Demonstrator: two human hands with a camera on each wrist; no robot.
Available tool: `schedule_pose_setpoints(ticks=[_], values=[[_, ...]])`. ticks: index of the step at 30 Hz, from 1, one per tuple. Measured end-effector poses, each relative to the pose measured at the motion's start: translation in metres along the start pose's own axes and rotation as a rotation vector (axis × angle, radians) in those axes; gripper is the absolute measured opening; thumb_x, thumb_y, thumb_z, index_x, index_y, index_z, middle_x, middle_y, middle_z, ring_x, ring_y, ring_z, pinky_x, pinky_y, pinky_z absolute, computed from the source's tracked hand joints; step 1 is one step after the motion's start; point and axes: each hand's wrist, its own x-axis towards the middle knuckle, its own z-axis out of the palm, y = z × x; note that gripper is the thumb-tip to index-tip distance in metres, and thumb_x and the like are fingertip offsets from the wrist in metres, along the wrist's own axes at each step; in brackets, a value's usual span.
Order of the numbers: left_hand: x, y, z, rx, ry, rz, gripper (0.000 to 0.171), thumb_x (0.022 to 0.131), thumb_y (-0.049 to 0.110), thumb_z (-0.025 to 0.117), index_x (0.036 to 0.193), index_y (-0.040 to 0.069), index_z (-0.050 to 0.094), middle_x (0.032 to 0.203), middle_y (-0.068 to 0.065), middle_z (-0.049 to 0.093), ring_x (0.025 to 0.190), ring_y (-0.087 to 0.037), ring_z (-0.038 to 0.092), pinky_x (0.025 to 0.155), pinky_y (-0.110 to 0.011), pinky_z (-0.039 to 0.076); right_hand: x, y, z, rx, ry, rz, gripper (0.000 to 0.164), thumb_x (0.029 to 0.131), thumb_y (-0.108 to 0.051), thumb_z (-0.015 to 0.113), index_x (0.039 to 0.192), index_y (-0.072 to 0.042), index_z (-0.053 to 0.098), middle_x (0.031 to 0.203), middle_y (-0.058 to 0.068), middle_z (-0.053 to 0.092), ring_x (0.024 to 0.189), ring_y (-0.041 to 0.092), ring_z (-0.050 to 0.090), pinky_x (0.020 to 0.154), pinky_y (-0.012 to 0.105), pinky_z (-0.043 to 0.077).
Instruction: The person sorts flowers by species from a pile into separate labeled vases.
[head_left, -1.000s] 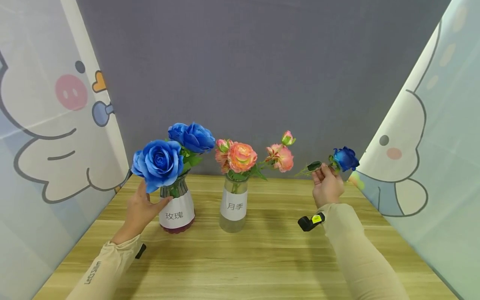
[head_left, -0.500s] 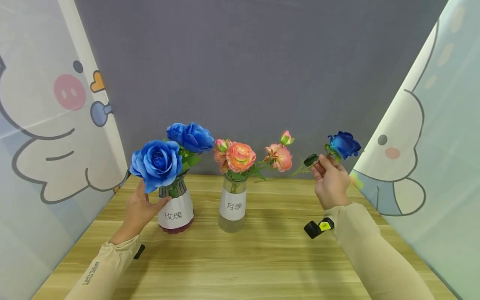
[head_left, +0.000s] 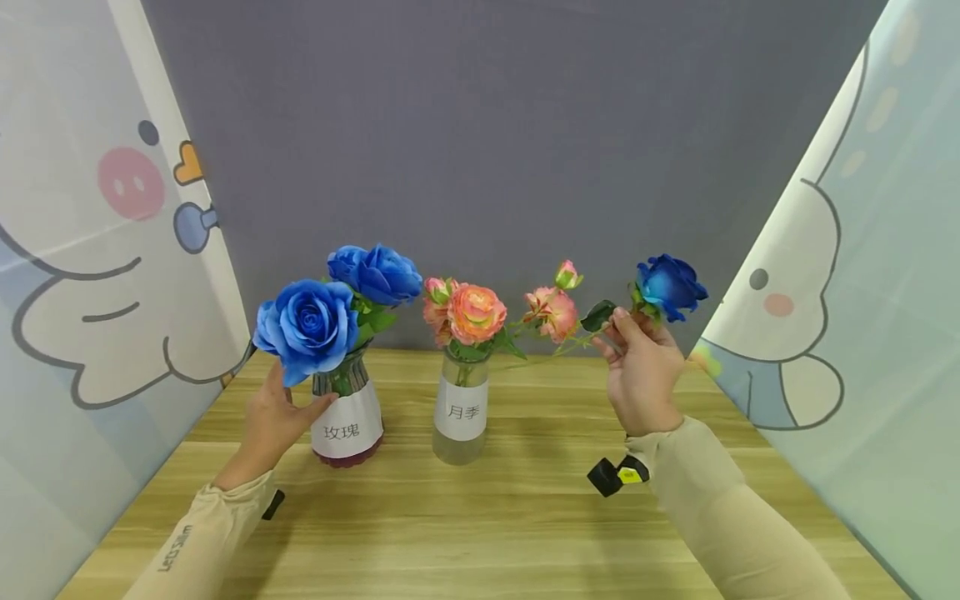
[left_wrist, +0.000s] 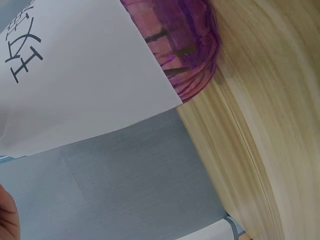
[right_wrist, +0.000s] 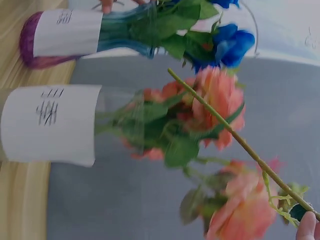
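My right hand (head_left: 643, 375) pinches a single dark-blue rose (head_left: 670, 287) by its stem, just under the bloom. In the right wrist view the bare stem (right_wrist: 232, 132) slants across, its cut end pointing toward the vases. My left hand (head_left: 273, 421) holds the left vase (head_left: 348, 454) at its side, thumb on the front and fingers partly hidden behind it. That vase has a purple base (left_wrist: 192, 55), a white paper label with handwriting (head_left: 347, 421) and several blue roses (head_left: 309, 321). Beside it stands a clear vase (head_left: 459, 450) with pink-orange flowers (head_left: 477, 314), also labelled.
A pink-orange flower spray (head_left: 553, 312) sticks out rightward from the clear vase, close to the right hand. Behind the wooden table (head_left: 465, 533) rises a grey backdrop (head_left: 510, 150). Cartoon-printed panels (head_left: 97, 283) flank both sides.
My right hand has risen with the blue rose, then moved left toward the pink-orange spray; the bloom has tipped more upright. The left hand stays on its vase.
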Motion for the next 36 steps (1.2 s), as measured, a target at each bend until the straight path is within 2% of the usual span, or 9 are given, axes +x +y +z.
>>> schedule_pose_setpoints(ticks=[1, 3, 11, 19, 25, 29, 31, 36], values=[[0.000, 0.000, 0.000, 0.002, -0.002, -0.003, 0.073, 0.058, -0.002, 0.087, 0.117, -0.009, 0.045, 0.058, 0.002, 0.031, 0.044, -0.003, 0.027, 0.039, -0.026, 0.025, -0.002, 0.001, 0.003, -0.005, -0.013, -0.017, 0.016, 0.089, 0.001, 0.064, 0.077, -0.004, 0.054, 0.072, 0.006, 0.063, 0.061, 0.016, 0.061, 0.054, 0.026, 0.053], [0.000, 0.000, 0.000, 0.006, -0.002, -0.011, 0.072, 0.059, -0.001, 0.087, 0.117, -0.009, 0.046, 0.058, 0.004, 0.029, 0.044, -0.003, 0.026, 0.039, -0.026, 0.024, -0.006, 0.004, 0.010, -0.001, -0.037, -0.047, 0.016, 0.090, 0.002, 0.062, 0.077, -0.004, 0.055, 0.072, 0.006, 0.062, 0.061, 0.015, 0.061, 0.055, 0.026, 0.053], [0.001, 0.001, 0.002, 0.013, 0.006, -0.021, 0.072, 0.058, -0.001, 0.088, 0.116, -0.010, 0.047, 0.059, 0.003, 0.029, 0.046, -0.004, 0.025, 0.040, -0.026, 0.023, -0.028, 0.014, 0.046, 0.062, -0.115, -0.108, 0.012, 0.087, 0.007, 0.064, 0.079, -0.002, 0.061, 0.069, 0.007, 0.063, 0.057, 0.015, 0.062, 0.049, 0.026, 0.052], [0.001, 0.001, 0.003, 0.005, 0.010, 0.007, 0.075, 0.057, -0.003, 0.088, 0.119, -0.009, 0.046, 0.059, 0.003, 0.031, 0.046, -0.004, 0.027, 0.041, -0.026, 0.025, -0.045, 0.033, 0.079, 0.062, -0.201, -0.155, 0.011, 0.087, 0.010, 0.062, 0.083, 0.000, 0.060, 0.069, 0.006, 0.061, 0.060, 0.013, 0.062, 0.054, 0.026, 0.053], [0.000, -0.001, 0.002, 0.012, 0.019, 0.016, 0.076, 0.057, -0.004, 0.088, 0.119, -0.010, 0.044, 0.060, 0.003, 0.029, 0.048, -0.005, 0.027, 0.042, -0.026, 0.024, -0.050, 0.042, 0.100, 0.057, -0.191, -0.178, 0.017, 0.085, 0.011, 0.065, 0.076, -0.001, 0.057, 0.067, 0.006, 0.056, 0.061, 0.014, 0.062, 0.054, 0.026, 0.053], [0.000, -0.001, 0.001, 0.007, 0.026, 0.029, 0.076, 0.056, -0.004, 0.088, 0.119, -0.010, 0.045, 0.061, 0.003, 0.030, 0.048, -0.005, 0.026, 0.042, -0.026, 0.024, -0.050, 0.051, 0.109, 0.012, -0.170, -0.172, 0.014, 0.084, 0.009, 0.067, 0.077, 0.000, 0.059, 0.065, 0.005, 0.054, 0.063, 0.013, 0.063, 0.057, 0.028, 0.054], [0.000, -0.001, 0.001, 0.001, 0.027, 0.029, 0.076, 0.056, -0.004, 0.088, 0.119, -0.010, 0.045, 0.062, 0.002, 0.030, 0.049, -0.005, 0.026, 0.042, -0.026, 0.024, -0.050, 0.056, 0.112, -0.011, -0.185, -0.179, 0.011, 0.084, 0.008, 0.068, 0.080, 0.000, 0.061, 0.066, 0.004, 0.055, 0.063, 0.012, 0.061, 0.060, 0.028, 0.055], [0.000, 0.000, 0.003, 0.008, 0.029, 0.025, 0.078, 0.055, -0.004, 0.089, 0.119, -0.010, 0.046, 0.064, 0.001, 0.033, 0.051, -0.005, 0.028, 0.044, -0.026, 0.025, -0.050, 0.068, 0.119, -0.044, -0.243, -0.216, 0.015, 0.083, 0.008, 0.068, 0.075, -0.003, 0.061, 0.060, 0.000, 0.052, 0.056, 0.010, 0.054, 0.061, 0.027, 0.054]])
